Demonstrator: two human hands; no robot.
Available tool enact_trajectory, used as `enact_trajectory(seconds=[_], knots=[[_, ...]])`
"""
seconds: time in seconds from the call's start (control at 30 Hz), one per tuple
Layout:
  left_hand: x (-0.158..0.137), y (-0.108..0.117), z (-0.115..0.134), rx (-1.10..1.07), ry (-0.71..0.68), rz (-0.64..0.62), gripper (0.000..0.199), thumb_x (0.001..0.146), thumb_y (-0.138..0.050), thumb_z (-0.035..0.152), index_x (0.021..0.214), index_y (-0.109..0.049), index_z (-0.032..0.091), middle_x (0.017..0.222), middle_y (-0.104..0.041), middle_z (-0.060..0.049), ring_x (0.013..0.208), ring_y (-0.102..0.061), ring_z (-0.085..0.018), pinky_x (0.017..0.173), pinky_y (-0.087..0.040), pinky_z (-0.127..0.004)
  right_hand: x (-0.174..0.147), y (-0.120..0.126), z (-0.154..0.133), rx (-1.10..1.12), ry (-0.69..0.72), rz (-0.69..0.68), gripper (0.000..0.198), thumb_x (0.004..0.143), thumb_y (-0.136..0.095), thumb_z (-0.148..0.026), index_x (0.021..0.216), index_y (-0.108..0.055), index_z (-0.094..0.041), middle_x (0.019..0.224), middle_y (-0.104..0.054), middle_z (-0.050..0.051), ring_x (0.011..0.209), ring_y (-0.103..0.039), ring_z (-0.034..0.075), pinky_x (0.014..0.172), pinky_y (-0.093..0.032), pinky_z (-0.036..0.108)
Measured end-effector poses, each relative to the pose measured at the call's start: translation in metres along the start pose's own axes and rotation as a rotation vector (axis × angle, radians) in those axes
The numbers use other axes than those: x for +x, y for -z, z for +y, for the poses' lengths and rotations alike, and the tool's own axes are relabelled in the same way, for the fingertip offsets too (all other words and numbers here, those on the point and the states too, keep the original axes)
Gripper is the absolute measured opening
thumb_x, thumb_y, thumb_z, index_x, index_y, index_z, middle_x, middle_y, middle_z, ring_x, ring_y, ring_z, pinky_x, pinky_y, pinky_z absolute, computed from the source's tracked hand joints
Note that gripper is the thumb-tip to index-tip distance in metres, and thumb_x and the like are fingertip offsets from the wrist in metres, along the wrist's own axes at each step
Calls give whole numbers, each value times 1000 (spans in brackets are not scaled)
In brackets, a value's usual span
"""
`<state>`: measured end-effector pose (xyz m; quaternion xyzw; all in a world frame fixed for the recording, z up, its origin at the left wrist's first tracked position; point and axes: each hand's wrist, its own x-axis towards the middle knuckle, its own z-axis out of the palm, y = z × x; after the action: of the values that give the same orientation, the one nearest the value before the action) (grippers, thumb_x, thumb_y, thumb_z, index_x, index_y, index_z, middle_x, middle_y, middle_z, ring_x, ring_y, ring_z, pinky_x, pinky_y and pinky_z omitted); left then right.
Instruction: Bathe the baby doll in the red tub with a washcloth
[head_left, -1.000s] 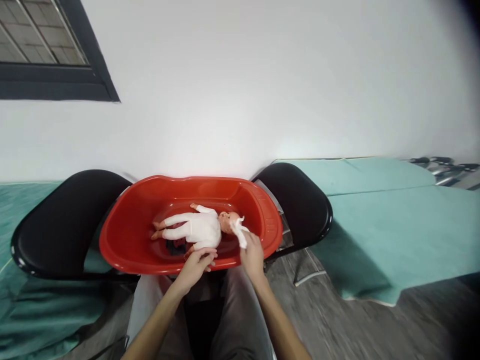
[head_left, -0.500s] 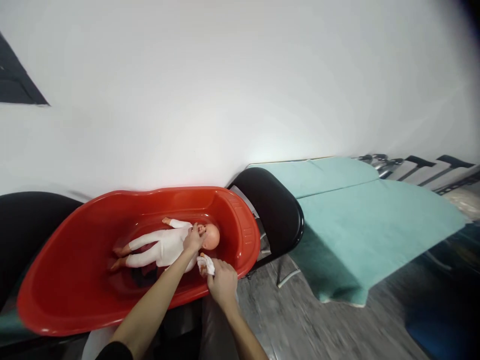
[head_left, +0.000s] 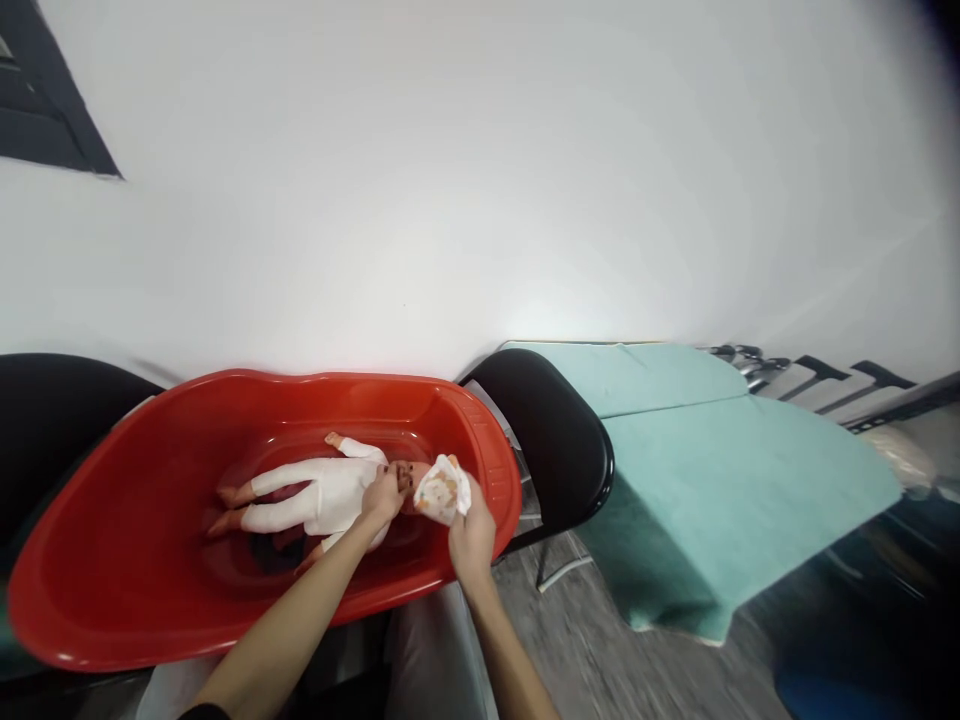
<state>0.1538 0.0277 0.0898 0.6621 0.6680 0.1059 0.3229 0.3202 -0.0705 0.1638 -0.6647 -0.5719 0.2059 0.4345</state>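
A baby doll (head_left: 330, 497) in a white bodysuit lies on its back in a red baby bathtub (head_left: 97, 600), its head to the right. My left hand (head_left: 384, 495) is closed on the doll by its chin and cheek, covering part of the face. Pinched in my right hand (head_left: 472, 535) is a small white cloth with an orange-brown print, shaped like a baby cap (head_left: 441, 490). This cap is over the crown of the doll's head and hides it; I cannot tell how far it is on.
A black folding chair (head_left: 551, 430) stands against the tub's right end. Beyond it is a table with a pale green cover (head_left: 727, 490). Another black chair back (head_left: 52, 430) is at the left. A white wall (head_left: 450, 200) rises behind the tub. Crutch-like handles (head_left: 821, 368) lean at the far right.
My right hand has moved up and right with the cap, which is now spread out at the doll's head instead of bunched beside it. My left hand stays by the doll's face.
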Motion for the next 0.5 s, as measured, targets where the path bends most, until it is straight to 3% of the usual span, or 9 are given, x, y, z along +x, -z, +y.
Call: enact_trajectory(seconds=[0.07, 0.13, 0.23, 0.33, 0.4, 0.5], knots=[[0, 1, 1, 38, 1, -19, 46, 101, -63, 36, 144, -54, 20, 148, -58, -16, 113, -72, -29, 95, -51, -35, 20, 0, -1, -57, 78, 26, 72, 89, -41, -13, 160, -52, -20, 156, -61, 9, 144, -58, 24, 122, -45, 39], [0, 2, 2, 50, -3, -31, 48, 101, -63, 36, 145, -53, 20, 150, -56, -17, 113, -72, -30, 96, -52, -37, 34, -11, 1, -129, 105, -70, 73, 91, -40, -11, 163, -49, -19, 162, -54, 10, 150, -51, 25, 127, -39, 43], [0, 3, 1, 32, -15, -47, 49, 100, -61, 26, 148, -53, 19, 152, -54, -19, 113, -73, -30, 95, -53, -38, 44, -40, 12, -273, 91, -445, 74, 91, -43, -7, 165, -46, -13, 169, -44, 16, 158, -41, 27, 131, -34, 45], [1, 4, -1, -11, 5, -50, 55, 96, -61, 18, 151, -52, 22, 149, -55, -18, 113, -73, -30, 93, -54, -37, 49, -65, 28, -455, 66, -753, 80, 91, -48, -6, 169, -34, -4, 177, -21, 21, 167, -15, 30, 136, -22, 45], [1, 5, -1, -34, 8, -43, 53, 97, -63, 21, 149, -53, 24, 146, -57, -16, 111, -72, -28, 94, -53, -36, 57, -73, 37, -511, 77, -818, 82, 94, -50, -11, 171, -24, -1, 178, -12, 23, 168, -4, 32, 137, -14, 47], [1, 6, 0, -13, 1, -35, 41, 102, -60, 31, 143, -58, 25, 143, -59, -14, 108, -72, -26, 95, -52, -35, 74, -76, 45, -503, 21, -813, 81, 100, -49, -22, 172, -18, 0, 178, -13, 24, 168, -5, 33, 137, -12, 51]])
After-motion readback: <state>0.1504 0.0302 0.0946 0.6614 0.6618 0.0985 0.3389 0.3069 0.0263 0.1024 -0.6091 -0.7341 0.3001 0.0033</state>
